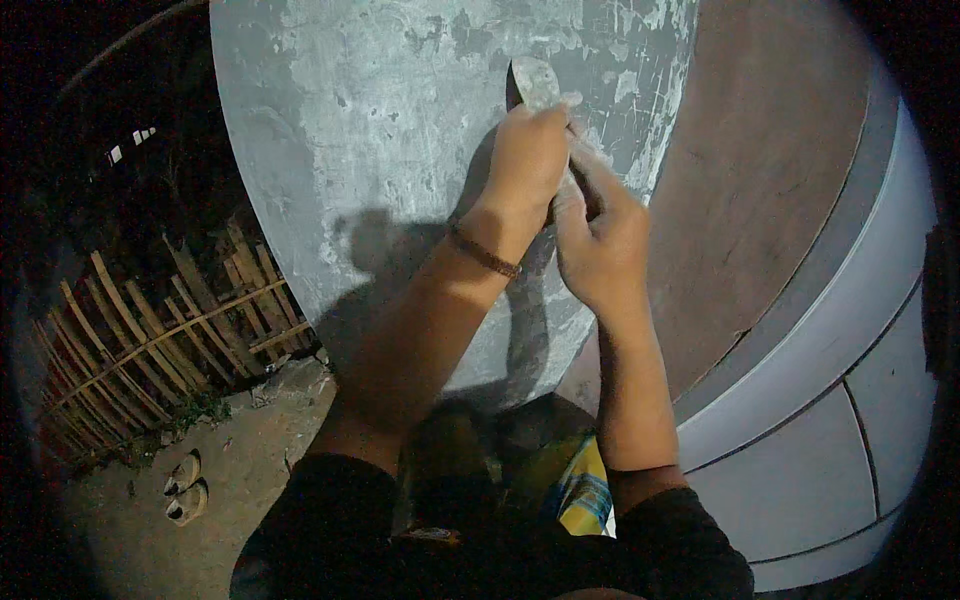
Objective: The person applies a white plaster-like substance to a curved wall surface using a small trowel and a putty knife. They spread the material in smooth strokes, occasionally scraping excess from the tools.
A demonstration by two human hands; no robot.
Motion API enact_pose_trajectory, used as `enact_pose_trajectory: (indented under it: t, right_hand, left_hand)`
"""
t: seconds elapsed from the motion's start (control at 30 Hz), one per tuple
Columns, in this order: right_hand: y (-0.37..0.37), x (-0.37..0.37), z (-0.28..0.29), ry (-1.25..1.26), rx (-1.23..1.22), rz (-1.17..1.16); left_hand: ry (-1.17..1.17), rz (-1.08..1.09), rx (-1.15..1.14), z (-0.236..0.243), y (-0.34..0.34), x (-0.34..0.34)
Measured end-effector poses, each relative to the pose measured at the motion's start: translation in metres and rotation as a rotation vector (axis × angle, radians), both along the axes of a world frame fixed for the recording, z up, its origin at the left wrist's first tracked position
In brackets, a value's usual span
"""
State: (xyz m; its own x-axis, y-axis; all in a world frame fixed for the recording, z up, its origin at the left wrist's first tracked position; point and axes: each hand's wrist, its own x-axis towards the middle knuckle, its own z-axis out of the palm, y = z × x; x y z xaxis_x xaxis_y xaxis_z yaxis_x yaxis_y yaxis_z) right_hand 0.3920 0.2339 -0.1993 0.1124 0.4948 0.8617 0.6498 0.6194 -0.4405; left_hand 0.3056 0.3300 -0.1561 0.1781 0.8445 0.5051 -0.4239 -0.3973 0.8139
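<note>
My left hand (530, 155), with a brown beaded bracelet (487, 252) on its wrist, is closed around a flat, round-ended scraper blade (538, 82) smeared with whitish paste. The blade's dark edge sticks up beyond the fist. Just right of it, my right hand (608, 240) is closed, its whitened fingers pressed against the left hand and the lower part of the scraper. My fingers hide most of the tool's lower end. Both hands are in front of a grey panel (370, 120) with patchy white filler, where their shadows fall.
A brown surface (760, 180) adjoins the panel's right edge, with a pale curved border (800, 340) and grey tiles (790, 470) beyond. At left are a bamboo fence (170, 330) and a pair of sandals (185, 490) on dirt ground (255, 450). Darkness surrounds the far left.
</note>
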Motion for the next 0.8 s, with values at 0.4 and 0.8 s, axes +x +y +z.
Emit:
enact_pose_trajectory:
  t: [0.4,0.8]
  right_hand:
    - [-0.006,-0.010,-0.021,-0.044,-0.014,-0.092]
    - [-0.017,-0.011,-0.019,-0.006,-0.136,-0.080]
  left_hand:
    - [0.134,0.170,0.029,-0.017,-0.021,-0.008]
    - [-0.071,-0.029,-0.089,-0.024,-0.025,-0.004]
